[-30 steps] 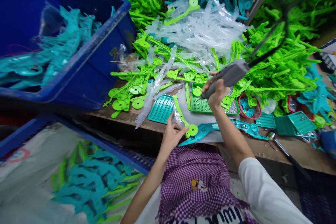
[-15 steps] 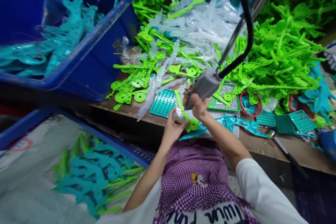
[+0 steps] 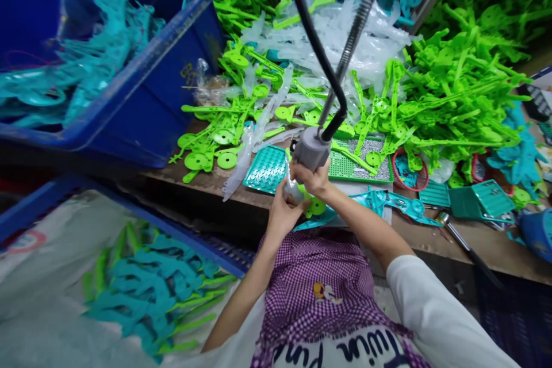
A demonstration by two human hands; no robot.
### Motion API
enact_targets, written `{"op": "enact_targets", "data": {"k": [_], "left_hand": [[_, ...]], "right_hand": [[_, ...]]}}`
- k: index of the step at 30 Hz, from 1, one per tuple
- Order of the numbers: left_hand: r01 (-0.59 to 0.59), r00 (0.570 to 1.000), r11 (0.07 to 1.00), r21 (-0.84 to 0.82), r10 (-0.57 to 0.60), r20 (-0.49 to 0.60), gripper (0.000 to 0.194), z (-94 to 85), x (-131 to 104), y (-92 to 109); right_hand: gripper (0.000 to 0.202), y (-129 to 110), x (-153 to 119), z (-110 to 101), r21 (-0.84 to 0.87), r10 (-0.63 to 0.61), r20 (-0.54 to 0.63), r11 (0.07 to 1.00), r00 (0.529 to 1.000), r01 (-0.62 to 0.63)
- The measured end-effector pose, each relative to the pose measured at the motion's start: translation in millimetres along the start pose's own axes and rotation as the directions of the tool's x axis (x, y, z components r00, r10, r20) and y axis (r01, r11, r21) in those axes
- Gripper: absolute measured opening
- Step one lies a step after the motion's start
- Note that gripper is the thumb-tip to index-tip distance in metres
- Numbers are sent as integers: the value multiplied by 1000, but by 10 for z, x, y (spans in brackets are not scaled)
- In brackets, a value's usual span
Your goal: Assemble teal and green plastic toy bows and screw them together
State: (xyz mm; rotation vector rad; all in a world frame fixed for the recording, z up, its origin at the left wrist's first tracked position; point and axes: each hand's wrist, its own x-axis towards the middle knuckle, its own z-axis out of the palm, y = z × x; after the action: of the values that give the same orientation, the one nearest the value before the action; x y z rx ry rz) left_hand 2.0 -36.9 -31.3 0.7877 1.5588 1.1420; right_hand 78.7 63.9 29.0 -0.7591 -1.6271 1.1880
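Note:
My right hand (image 3: 317,179) grips a grey powered screwdriver (image 3: 311,149) that hangs from a black cable and a coiled spring; it stands nearly upright over the part below. My left hand (image 3: 282,214) pinches a green plastic part with a round disc end (image 3: 318,206) and a clear piece, at the front edge of the wooden bench (image 3: 207,181). The tool's tip is hidden behind my hands. A green tray of small screws (image 3: 360,165) lies just right of the tool, and a teal perforated tray (image 3: 267,168) just left.
A big heap of green plastic parts (image 3: 448,98) and clear parts (image 3: 340,40) fills the bench's back. A blue crate of teal parts (image 3: 103,63) stands at left, a lined blue bin of teal and green parts (image 3: 146,282) below. A hammer (image 3: 468,250) lies at right.
My right hand has brought the screwdriver left and down from the screw tray to the part in my left hand, and tipped it upright. The left hand has barely moved.

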Motion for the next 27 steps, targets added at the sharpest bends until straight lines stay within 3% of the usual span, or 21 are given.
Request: {"op": "enact_targets", "data": {"k": [4,6,9,13,16,27], "left_hand": [[-6,1000,1000,13,6,16,92,0,6,-1],[12,1000,1000,2,-12,9,95,-6,9,-12],[24,998,999,-29,-23,53,97,-44,2,-22],[108,978,991,-82,-91,189,108,-122,-58,26],[195,951,975,-111,-159,266,117,-144,-121,80],[188,957,958,-215,-130,258,118,-126,-135,-23]], "right_hand": [[41,-118,75,-46,73,56,-2,996,998,-56],[41,-158,169,-149,139,83,-151,988,985,-62],[40,-143,325,-387,119,37,-391,993,920,11],[39,-6,439,-641,12,13,-382,1000,924,-9],[44,99,446,-691,0,26,-417,1000,909,-29],[45,223,425,-688,-29,16,-414,999,910,-30]]}}
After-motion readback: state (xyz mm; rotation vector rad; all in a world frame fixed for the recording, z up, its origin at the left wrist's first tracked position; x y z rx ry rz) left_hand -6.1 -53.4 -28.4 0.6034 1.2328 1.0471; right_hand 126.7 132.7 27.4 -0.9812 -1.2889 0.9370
